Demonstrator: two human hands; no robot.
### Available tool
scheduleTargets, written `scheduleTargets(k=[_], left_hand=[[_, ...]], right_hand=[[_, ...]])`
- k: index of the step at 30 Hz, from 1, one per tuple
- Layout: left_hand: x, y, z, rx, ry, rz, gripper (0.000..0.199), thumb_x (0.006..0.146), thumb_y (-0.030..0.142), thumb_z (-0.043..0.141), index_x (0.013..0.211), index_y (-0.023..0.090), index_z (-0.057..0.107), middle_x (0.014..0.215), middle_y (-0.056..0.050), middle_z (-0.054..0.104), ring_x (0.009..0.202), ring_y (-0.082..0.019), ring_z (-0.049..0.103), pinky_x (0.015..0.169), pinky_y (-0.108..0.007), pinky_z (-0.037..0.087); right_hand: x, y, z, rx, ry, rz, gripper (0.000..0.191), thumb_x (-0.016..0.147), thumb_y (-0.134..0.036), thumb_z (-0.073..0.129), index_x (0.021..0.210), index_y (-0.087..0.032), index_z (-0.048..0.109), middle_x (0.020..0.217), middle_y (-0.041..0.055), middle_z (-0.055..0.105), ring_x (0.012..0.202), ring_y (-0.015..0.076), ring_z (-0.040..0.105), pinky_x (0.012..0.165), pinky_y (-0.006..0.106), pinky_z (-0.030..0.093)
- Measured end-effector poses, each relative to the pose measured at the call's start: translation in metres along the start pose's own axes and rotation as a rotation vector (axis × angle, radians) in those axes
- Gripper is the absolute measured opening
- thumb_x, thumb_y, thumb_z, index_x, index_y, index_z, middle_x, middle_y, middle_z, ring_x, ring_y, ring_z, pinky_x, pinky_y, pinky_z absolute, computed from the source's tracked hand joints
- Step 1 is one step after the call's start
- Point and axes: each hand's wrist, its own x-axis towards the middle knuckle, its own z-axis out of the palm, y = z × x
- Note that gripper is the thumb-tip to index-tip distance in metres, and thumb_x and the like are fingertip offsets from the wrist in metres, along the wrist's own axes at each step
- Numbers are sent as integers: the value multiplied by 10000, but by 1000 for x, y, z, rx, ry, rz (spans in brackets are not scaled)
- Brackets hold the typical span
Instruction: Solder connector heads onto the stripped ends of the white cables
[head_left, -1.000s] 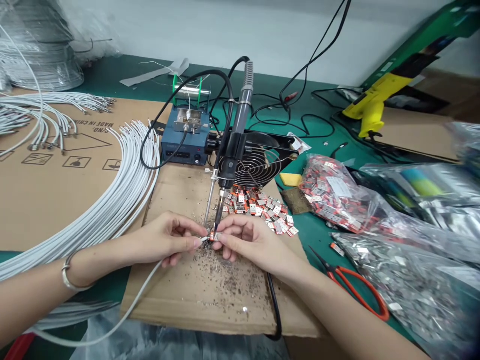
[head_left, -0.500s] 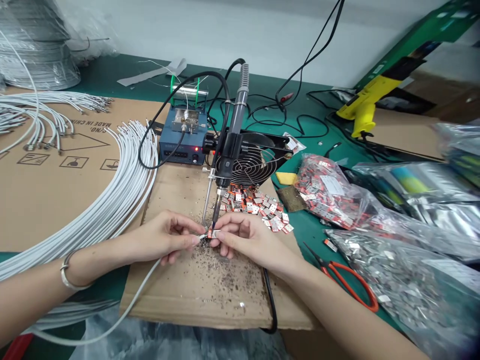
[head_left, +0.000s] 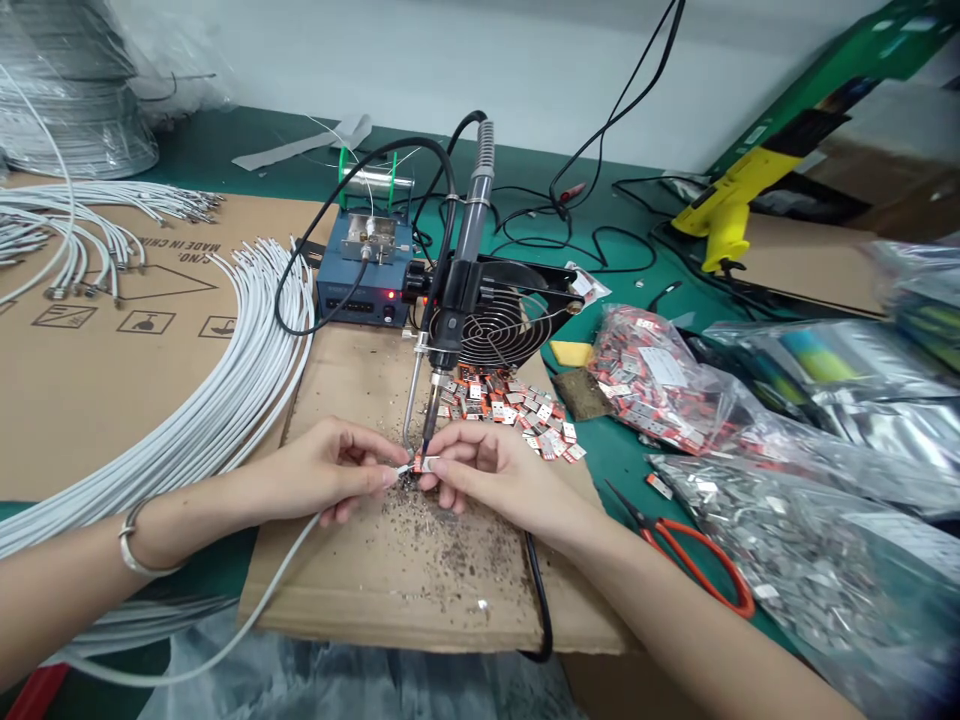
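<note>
My left hand (head_left: 349,470) is closed on a white cable (head_left: 289,562) close to its end; the rest of the cable loops down toward me. Between the thumb and fingers of my right hand (head_left: 484,470) is a small USB connector (head_left: 429,464), metal with an orange-red part. Cable end and connector meet under the tip of a soldering iron (head_left: 431,410), which a stand holds upright at a slight tilt. Whether the tip touches the joint I cannot tell. Dark solder crumbs (head_left: 450,550) lie on the cardboard (head_left: 337,610) below.
Behind the iron stand a blue soldering station (head_left: 356,295), a solder spool (head_left: 375,182) and a fan (head_left: 502,325). Loose connectors (head_left: 540,415) are piled beyond my right hand. A bundle of white cables (head_left: 247,380) curves at left. Orange-handled scissors (head_left: 697,560) and bagged parts (head_left: 802,560) lie at right.
Both hands keep almost the same place at the iron's tip, still holding the cable and the connector. The whole view has shifted very slightly.
</note>
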Motion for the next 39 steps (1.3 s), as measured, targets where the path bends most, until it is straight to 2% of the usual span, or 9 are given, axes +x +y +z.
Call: scheduleTargets(k=[10,25,39], left_hand=[[1,-1,-2,14,-7,22,250,801,283,602,985,116,631,484,89,465,346,-37,419,314,-129,343],[1,-5,-1,18,25,16,297,787,287,610,1019,103,621,476,83,492,330,-40,422,311,-139,340],[2,-4,-1,0,14,-5,329,768,310,627,1026,106,612,484,88,504,321,-36,413,312,-143,334]], right_hand=[[1,2,0,-12,-27,-7,273,656,-322,749,794,-138,602,640,9,694,452,46,584,446,152,478],[4,3,3,-55,-12,-30,252,664,-297,745,781,-138,589,636,7,690,458,49,581,437,151,471],[7,3,-3,-65,-49,-14,228,683,-293,727,783,-133,599,645,10,682,456,45,574,445,155,488]])
